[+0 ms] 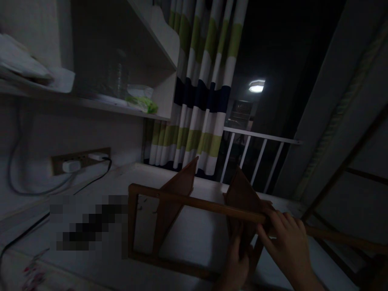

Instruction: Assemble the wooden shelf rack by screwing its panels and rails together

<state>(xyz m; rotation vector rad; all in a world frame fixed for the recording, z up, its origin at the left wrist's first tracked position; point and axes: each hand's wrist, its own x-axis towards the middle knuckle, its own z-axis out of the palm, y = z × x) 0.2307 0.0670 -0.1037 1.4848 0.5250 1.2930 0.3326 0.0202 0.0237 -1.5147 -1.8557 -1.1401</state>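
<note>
A brown wooden rack [206,204] lies on its side over the white desktop, its long rails running left to right. Two flat boards stand between the rails: a left board [178,182] and a right board [241,192], both slanting up toward the window. My right hand [287,242] wraps over the upper rail near its right part, thumb on the near side. Lower down, my left hand [236,260] grips the lower part of the right board, its fingertips partly hidden in shadow. Dim light hides the joints near both hands.
A white shelf [163,89] overhangs the desk at left, with a green-and-white packet [141,103] on it. Below, plugs sit in a wall socket strip [81,159], and a black cable [27,234] crosses the desk. Beyond are a striped curtain [200,101] and a white railing [260,135].
</note>
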